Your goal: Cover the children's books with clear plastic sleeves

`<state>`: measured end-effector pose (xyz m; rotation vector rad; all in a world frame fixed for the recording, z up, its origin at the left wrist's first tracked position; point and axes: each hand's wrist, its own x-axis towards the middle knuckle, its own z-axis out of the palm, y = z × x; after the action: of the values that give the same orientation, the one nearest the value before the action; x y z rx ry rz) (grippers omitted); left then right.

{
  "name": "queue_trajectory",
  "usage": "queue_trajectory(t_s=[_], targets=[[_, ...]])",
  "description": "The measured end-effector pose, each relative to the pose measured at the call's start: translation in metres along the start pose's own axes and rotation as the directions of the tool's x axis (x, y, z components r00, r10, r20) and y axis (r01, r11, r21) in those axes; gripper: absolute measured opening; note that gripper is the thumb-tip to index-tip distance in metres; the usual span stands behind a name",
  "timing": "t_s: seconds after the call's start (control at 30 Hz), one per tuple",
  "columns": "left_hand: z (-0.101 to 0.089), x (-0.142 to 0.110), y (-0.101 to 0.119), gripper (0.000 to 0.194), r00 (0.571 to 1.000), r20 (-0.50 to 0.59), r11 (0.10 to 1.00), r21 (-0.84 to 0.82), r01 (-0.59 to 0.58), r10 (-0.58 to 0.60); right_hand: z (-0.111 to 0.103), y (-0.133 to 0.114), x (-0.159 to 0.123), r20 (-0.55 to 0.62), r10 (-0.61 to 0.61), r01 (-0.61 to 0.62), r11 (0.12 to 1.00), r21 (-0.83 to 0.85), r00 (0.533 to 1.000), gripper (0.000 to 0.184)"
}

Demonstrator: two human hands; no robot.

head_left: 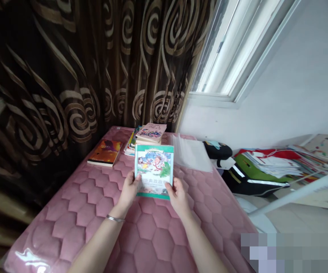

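Observation:
A picture book [154, 170] with a green border and an illustrated cover is held up in front of me, its cover facing me. My left hand [130, 185] grips its lower left edge, thumb on the front. On the lower right edge, my right hand [178, 192] pinches it the same way. The fingers behind the book are hidden. Just beyond it lies a stack of books [151, 132] with a pink-covered one on top. An orange-covered book [104, 152] lies flat farther left.
Everything rests on a pink quilted mattress [149, 235]. Clear plastic sheets [192, 153] lie at its right far side. A patterned curtain [141, 64] hangs behind. To the right are a black and green bag [249, 172], piled papers [274, 163] and a white pole [297, 193].

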<state>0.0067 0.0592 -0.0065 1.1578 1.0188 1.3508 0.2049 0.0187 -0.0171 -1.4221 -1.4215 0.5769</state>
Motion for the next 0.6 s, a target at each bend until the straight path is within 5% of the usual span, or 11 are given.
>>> queue_trajectory(t_s=[0.07, 0.17, 0.33, 0.47, 0.6], targets=[[0.0, -0.007, 0.006, 0.033, 0.99, 0.071, 0.992, 0.022, -0.126, 0.124, 0.0, 0.001, 0.001, -0.004, -0.006, 0.006, 0.999, 0.053, 1.0, 0.043], [-0.005, -0.012, 0.004, 0.035, 0.977, 0.154, 0.982, 0.091, -0.164, 0.149, 0.003, 0.009, 0.0, 0.043, 0.011, -0.013, 0.998, 0.061, 0.999, 0.044], [-0.013, -0.011, -0.008, 0.041, 0.991, 0.079, 0.981, 0.156, -0.116, 0.105, 0.006, 0.013, -0.004, 0.07, -0.005, 0.007, 0.999, -0.032, 0.998, 0.039], [-0.012, -0.007, -0.01, 0.042, 0.997, 0.05, 0.996, -0.054, 0.068, -0.065, 0.007, -0.002, -0.002, 0.035, 0.03, -0.028, 0.999, -0.046, 0.999, 0.04], [-0.013, -0.003, -0.016, 0.037, 0.933, 0.011, 0.901, -0.254, 0.351, -0.36, 0.013, -0.016, -0.001, 0.094, 0.178, -0.196, 0.948, 0.251, 0.98, 0.038]])
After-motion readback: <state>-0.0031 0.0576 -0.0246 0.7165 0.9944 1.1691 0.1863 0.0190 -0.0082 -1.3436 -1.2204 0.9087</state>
